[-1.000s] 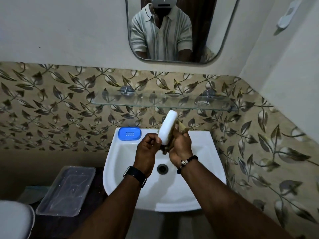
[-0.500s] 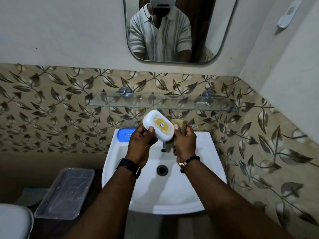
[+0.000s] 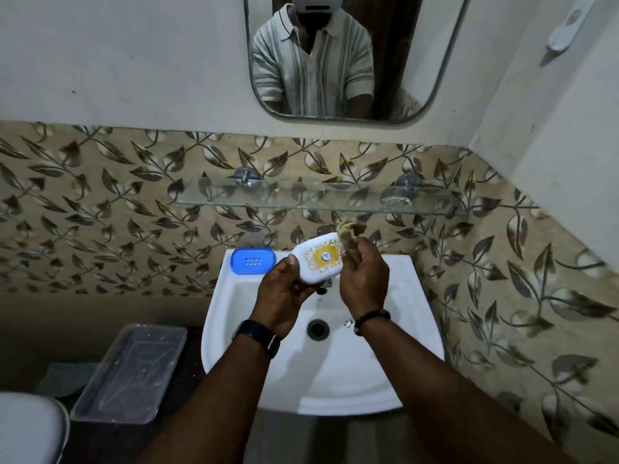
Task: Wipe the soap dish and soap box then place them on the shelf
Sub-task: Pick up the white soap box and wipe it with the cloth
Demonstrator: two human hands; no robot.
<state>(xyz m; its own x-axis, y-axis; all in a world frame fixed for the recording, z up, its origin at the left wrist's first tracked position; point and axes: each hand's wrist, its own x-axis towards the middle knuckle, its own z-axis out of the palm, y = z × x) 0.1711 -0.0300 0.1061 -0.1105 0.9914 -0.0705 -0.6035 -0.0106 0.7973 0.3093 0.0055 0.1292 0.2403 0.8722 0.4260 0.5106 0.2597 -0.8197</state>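
My left hand [image 3: 283, 298] holds a white soap box [image 3: 316, 257] with a yellow round label, lid facing up, above the white sink [image 3: 405, 329]. My right hand [image 3: 363, 277] pinches a crumpled brown cloth [image 3: 348, 237] against the box's right end. A blue soap dish [image 3: 252, 260] with small holes lies on the sink's back left corner. The glass shelf [image 3: 301, 199] runs along the tiled wall just above my hands and carries nothing visible.
A mirror [image 3: 335, 55] hangs over the shelf and reflects a person in a striped shirt. A clear plastic tray [image 3: 130, 373] sits left of the sink. A white toilet lid [image 3: 26, 430] shows at the bottom left. The right wall is close.
The soap box went from standing on edge to lying with its labelled lid up. My right hand with the cloth shifted from behind the box to its right end.
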